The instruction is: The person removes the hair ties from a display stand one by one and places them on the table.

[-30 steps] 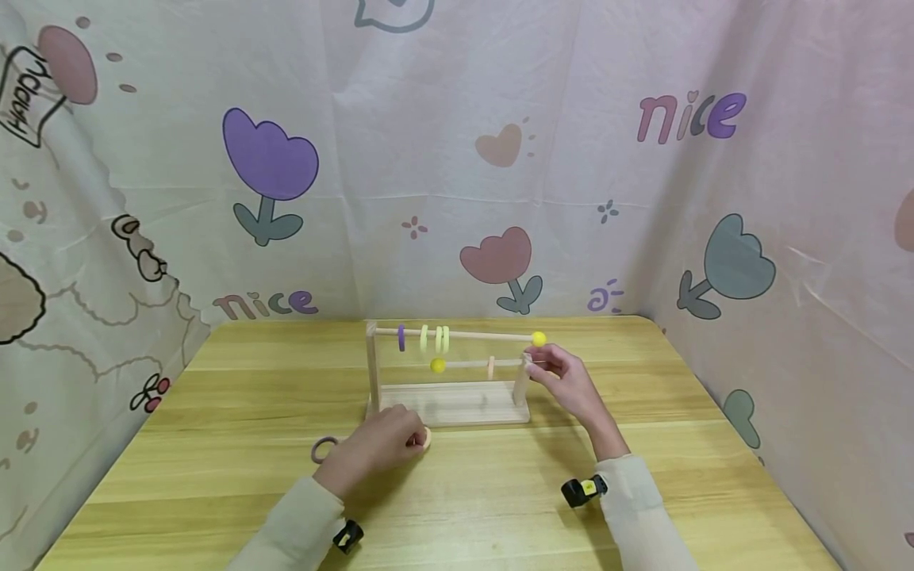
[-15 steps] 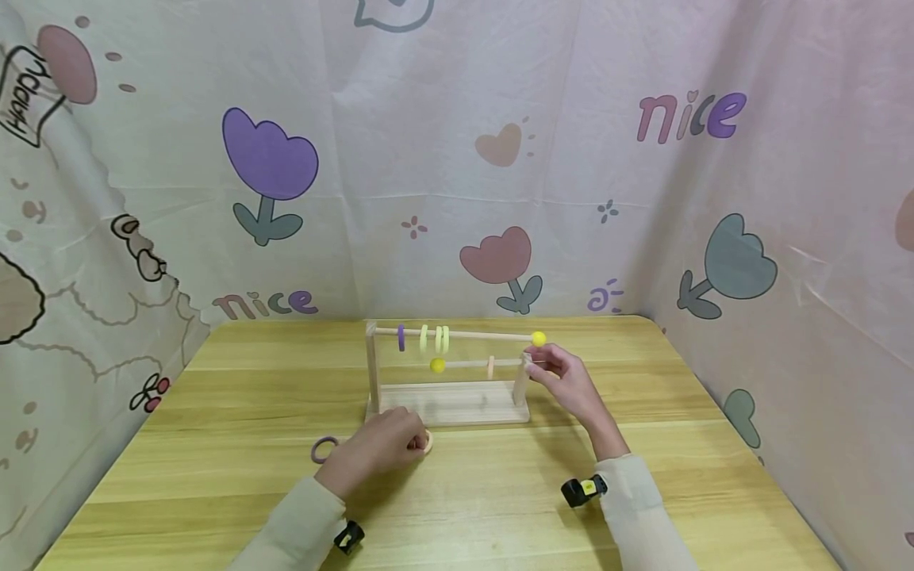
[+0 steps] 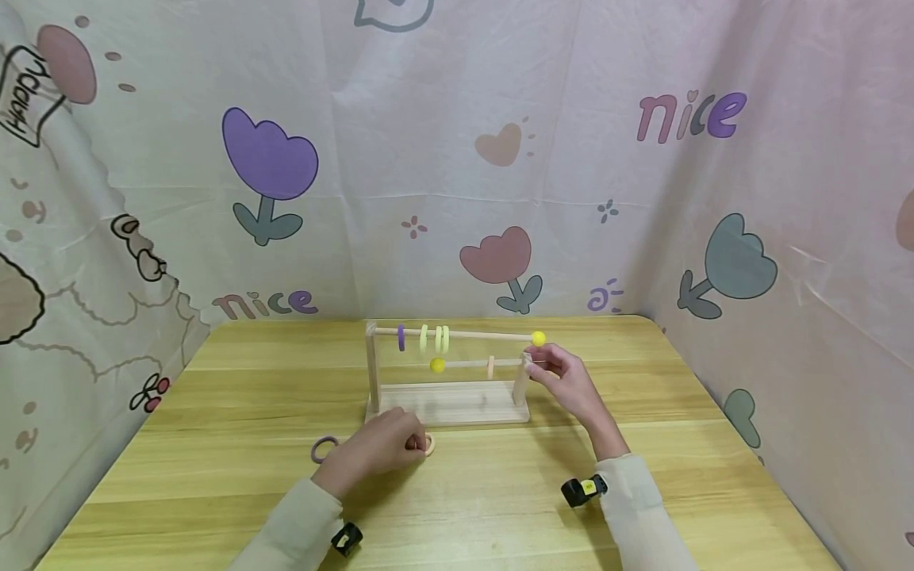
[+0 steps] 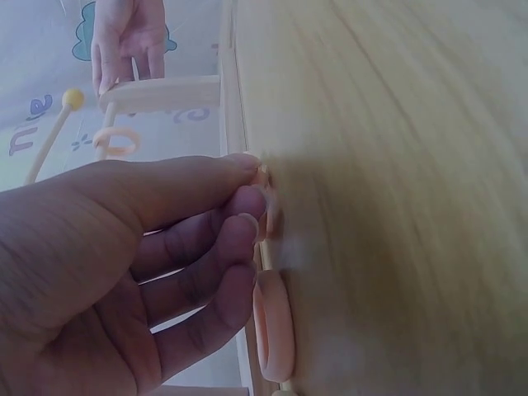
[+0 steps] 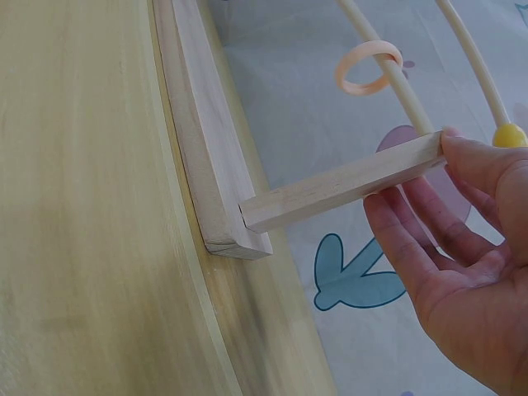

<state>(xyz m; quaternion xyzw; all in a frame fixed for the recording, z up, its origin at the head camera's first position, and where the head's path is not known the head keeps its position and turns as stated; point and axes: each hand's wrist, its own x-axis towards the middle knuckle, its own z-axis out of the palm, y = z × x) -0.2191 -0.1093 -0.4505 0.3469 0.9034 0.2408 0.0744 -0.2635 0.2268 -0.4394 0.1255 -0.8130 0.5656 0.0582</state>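
Observation:
In the head view, my left hand (image 3: 377, 446) is low over the table in front of a wooden ring rack (image 3: 457, 406). Its thumb and fingertips pinch a peach ring (image 3: 430, 444) at the table surface, mostly covered by the fingers in the left wrist view. Another peach ring (image 4: 274, 326) lies beside those fingers. My right hand (image 3: 569, 386) grips the top of the rack's short post (image 5: 346, 181) between thumb and fingers. One peach ring (image 5: 368, 68) hangs on the lower rod. A purple ring (image 3: 401, 338) and several pale green rings (image 3: 424, 339) hang on the upper rod.
A dull purple ring (image 3: 324, 450) lies on the wooden table (image 3: 493, 507), left of my left hand. Yellow balls cap the free ends of the upper rod (image 3: 539, 339) and lower rod (image 3: 438, 365). A patterned cloth (image 3: 400, 159) hangs behind and at the sides.
The peach ring at my left fingertips has shifted slightly right and toward me. My right hand keeps its grip on the post, and the rack stays in place.

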